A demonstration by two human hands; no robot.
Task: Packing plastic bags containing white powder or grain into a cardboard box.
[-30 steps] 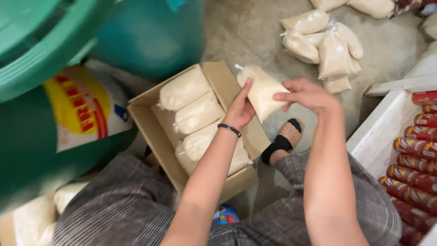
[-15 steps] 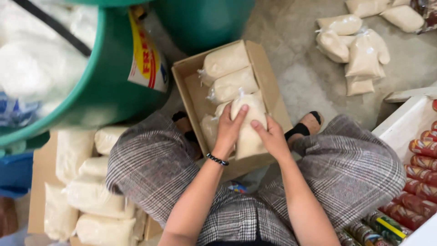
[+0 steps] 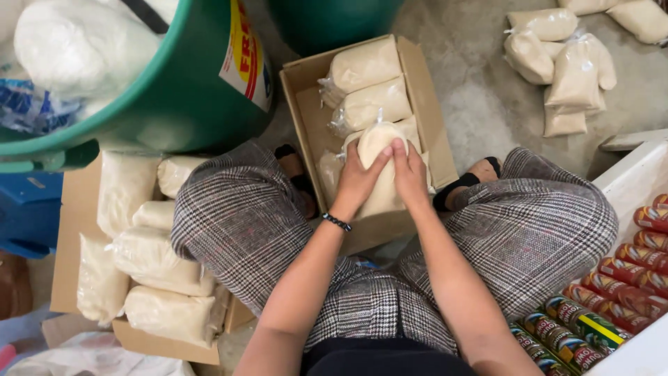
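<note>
A cardboard box (image 3: 435,118) stands on the floor between my knees and holds several clear bags of pale grain. My left hand (image 3: 358,182) and my right hand (image 3: 410,174) both press on one bag (image 3: 376,143) that lies on top of the others at the box's near end. The left wrist wears a dark bead bracelet. Two more bags (image 3: 365,66) lie flat at the box's far end.
A large green tub (image 3: 174,104) with white sacks inside stands at the upper left. A second cardboard box (image 3: 69,230) with several filled bags sits at my left. More bags (image 3: 563,63) lie on the concrete floor at upper right. Red cans (image 3: 626,271) fill a white tray at right.
I carried the bag from above the box's right side down into the box, and both hands now press it in place. The view has tilted down and left.
</note>
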